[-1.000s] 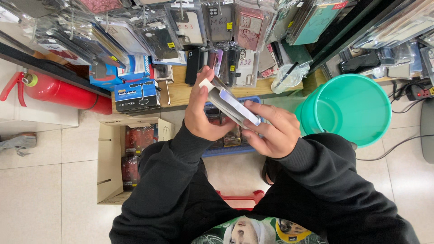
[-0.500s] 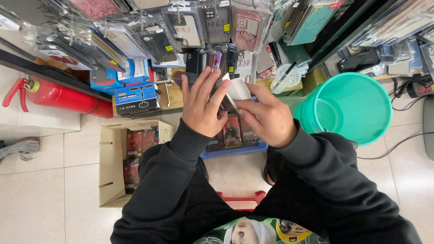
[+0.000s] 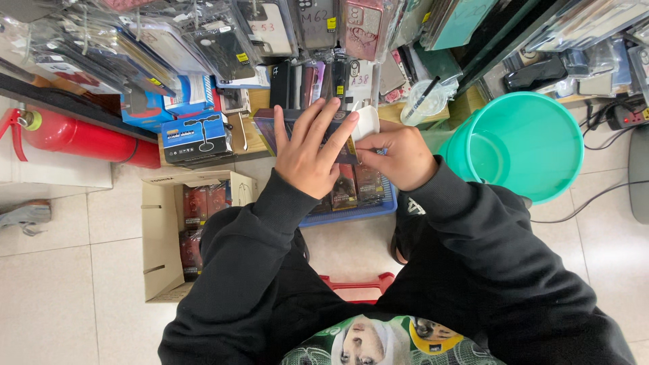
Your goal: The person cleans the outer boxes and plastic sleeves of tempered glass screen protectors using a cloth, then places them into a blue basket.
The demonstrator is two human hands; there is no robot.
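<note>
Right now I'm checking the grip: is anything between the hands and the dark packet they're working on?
Nothing visible. The left hand lies flat on the dark packet, and the right hand pinches its white flap.

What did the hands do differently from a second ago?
The left hand opened flat, fingers spread over the dark flat phone-case packet, which went from tilted up to lying level. The right hand now pinches the packet's white end. The green plastic bucket and red fire extinguisher stayed put.
</note>
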